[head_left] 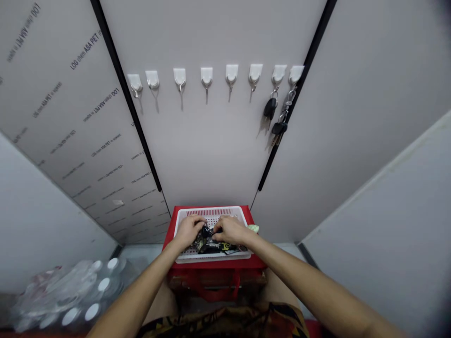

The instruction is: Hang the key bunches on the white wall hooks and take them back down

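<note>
Both of my hands are inside a white plastic basket [213,259] with slotted sides. Between them is a bunch of keys with a black fob [206,231]. My left hand [189,232] has its fingers curled on the left side of that bunch. From the right, my right hand [230,229] pinches at the same bunch, its fingertips partly hiding it. Under the hands lies a dark pile of keys and straps [211,246], one strap with pale lettering. Single items in the pile are too small to tell apart.
The basket stands on a red bag [257,260]. Several white hooks [206,76] line the wall ahead; black-headed keys [270,109] and a second key set [280,127] hang from the two rightmost. Plastic-wrapped bottles [102,286] stand at lower left. A pale green item [253,228] sits beside the basket.
</note>
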`<move>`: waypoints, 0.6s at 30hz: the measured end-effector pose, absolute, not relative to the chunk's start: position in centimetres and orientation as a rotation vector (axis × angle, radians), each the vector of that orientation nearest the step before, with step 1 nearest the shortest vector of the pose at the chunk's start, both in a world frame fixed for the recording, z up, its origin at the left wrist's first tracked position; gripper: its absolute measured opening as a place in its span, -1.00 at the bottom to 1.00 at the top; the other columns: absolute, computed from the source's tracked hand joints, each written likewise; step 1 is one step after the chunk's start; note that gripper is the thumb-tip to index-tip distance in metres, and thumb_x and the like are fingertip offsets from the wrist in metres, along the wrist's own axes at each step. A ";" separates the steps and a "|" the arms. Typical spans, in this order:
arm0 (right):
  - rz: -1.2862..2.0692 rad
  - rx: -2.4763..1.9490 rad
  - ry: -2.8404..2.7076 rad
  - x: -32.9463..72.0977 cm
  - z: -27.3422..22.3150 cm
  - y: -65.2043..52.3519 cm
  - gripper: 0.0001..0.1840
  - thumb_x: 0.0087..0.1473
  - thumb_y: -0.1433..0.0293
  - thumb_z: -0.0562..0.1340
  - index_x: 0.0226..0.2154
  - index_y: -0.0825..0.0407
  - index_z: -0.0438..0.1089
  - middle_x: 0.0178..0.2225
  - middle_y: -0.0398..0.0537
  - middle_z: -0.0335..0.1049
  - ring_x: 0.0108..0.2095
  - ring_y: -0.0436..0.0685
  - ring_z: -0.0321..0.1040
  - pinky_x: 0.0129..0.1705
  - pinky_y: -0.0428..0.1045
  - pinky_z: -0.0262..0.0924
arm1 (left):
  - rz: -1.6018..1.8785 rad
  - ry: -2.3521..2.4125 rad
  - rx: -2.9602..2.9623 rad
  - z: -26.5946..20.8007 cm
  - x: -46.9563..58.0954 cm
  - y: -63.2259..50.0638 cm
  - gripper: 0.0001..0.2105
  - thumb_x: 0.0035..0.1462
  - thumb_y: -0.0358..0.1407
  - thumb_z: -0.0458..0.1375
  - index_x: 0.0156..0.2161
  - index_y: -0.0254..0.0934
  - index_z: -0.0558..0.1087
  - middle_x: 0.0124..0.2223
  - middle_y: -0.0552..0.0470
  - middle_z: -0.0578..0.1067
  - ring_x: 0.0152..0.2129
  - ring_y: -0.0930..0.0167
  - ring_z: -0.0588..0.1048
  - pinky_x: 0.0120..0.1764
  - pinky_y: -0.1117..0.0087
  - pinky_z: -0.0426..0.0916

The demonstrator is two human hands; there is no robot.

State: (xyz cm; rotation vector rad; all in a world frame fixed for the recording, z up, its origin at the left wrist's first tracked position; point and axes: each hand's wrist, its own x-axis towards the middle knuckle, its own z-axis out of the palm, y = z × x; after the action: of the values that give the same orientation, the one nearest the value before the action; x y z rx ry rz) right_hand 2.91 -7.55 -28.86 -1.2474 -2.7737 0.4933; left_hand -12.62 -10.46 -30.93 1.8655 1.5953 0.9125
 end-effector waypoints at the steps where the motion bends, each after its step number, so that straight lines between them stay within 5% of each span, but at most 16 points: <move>1: 0.473 -1.244 -2.764 2.7 -28.8 -7.6 -0.76 -0.31 0.24 0.12 -0.51 -0.01 0.37 -0.45 -0.07 0.32 -0.41 0.08 0.19 -0.41 -0.08 -0.02 | 0.952 1.593 1.791 -30.8 -12.6 -10.4 -0.82 -0.15 -0.38 -0.07 -0.46 -0.31 0.37 -0.43 0.04 0.41 -0.45 0.48 0.33 -0.32 0.47 0.19; 6: 0.619 -1.229 -2.508 2.1 -28.3 -7.3 -0.84 -0.23 0.41 0.05 -0.56 0.09 0.31 -0.58 -0.10 0.29 -0.54 -0.03 0.16 -0.51 -0.15 -0.03 | 1.136 1.554 1.532 -29.6 -12.9 -10.3 -0.84 -0.20 -0.34 -0.03 -0.48 -0.35 0.36 -0.45 0.03 0.42 -0.47 0.47 0.34 -0.34 0.47 0.20; 12: 1.026 -1.087 -2.132 2.5 -25.2 -5.9 -0.83 -0.16 0.37 0.01 -0.58 0.13 0.21 -0.67 -0.17 0.21 -0.66 -0.11 0.10 -0.61 -0.19 -0.01 | 1.220 1.391 1.471 -27.1 -12.3 -9.7 -0.77 -0.21 -0.32 0.01 -0.36 -0.37 0.34 -0.34 -0.01 0.41 -0.41 0.46 0.34 -0.30 0.48 0.19; 18: 0.965 -0.955 -2.033 3.2 -21.5 -5.0 -0.86 -0.19 0.37 0.03 -0.60 0.12 0.18 -0.72 -0.22 0.16 -0.69 -0.12 0.08 -0.62 -0.19 0.00 | 1.215 1.179 1.625 -24.8 -9.2 -8.1 -0.77 -0.15 -0.31 -0.06 -0.41 -0.38 0.38 -0.46 0.04 0.42 -0.49 0.49 0.33 -0.37 0.50 0.19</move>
State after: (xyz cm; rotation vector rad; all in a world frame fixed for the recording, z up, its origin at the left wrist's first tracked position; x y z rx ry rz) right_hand 3.20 -4.96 -21.46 -0.9555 -2.0327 0.9646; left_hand -9.18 -8.07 -24.76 1.6254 1.1792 1.2148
